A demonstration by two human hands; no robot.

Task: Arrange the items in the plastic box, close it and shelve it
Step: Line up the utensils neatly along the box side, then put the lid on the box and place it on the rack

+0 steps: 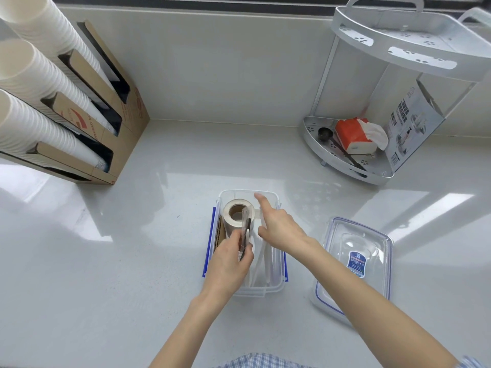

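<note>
Fingers (pixel 240 241) of our left hand (pixel 228 261) pinch a slim dark-edged item (pixel 245 235), lowering it into the plastic box (pixel 276 264) beside the tape roll (pixel 235 213); right hand (pixel 279 227) spread, index extended over the far rim; lid (pixel 353 264) lies apart, right; risk, we judge: item wedges against the roll, stands proud, blocks the lid.

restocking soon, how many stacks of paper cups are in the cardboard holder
3, all in the cardboard holder at far left: top stack, middle stack, bottom stack. More may sit beyond the frame's left edge.
</note>
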